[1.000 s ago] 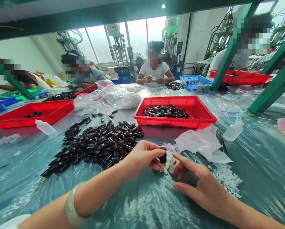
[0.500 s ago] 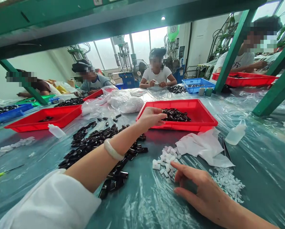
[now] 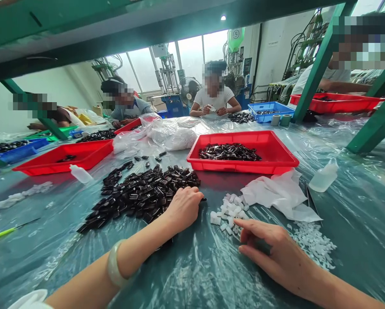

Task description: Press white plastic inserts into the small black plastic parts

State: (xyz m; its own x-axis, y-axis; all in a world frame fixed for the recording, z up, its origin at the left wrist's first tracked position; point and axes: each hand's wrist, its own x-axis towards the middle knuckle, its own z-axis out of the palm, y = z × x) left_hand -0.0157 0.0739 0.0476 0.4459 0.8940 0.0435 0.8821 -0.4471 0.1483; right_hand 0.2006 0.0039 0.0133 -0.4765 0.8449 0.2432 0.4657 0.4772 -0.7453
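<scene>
My left hand [image 3: 186, 207] is at the right edge of a pile of small glossy black plastic parts [image 3: 141, 193]. Its fingers curl down closed, and the dark end of one black part shows at the fingertips; the hand itself hides the rest of the grip. To the right, my right hand [image 3: 270, 249] rests low over the table, index finger stretched out and thumb apart, nothing between them. That index fingertip is at the edge of a heap of small white blocks [image 3: 233, 209]. More black parts lie in a red tray [image 3: 244, 166] farther back.
Small white bits [image 3: 315, 244] and a crumpled white sheet [image 3: 276, 193] lie right, near a squeeze bottle [image 3: 324, 177]. Another bottle [image 3: 80, 174], a red tray [image 3: 66, 165] and a green-handled pick [image 3: 5, 232] are left. Green posts [image 3: 321, 64] frame the table; co-workers sit beyond.
My left hand has come back from over the red tray to the near right edge of the black pile and closed its fingers. My right hand has stayed by the white blocks.
</scene>
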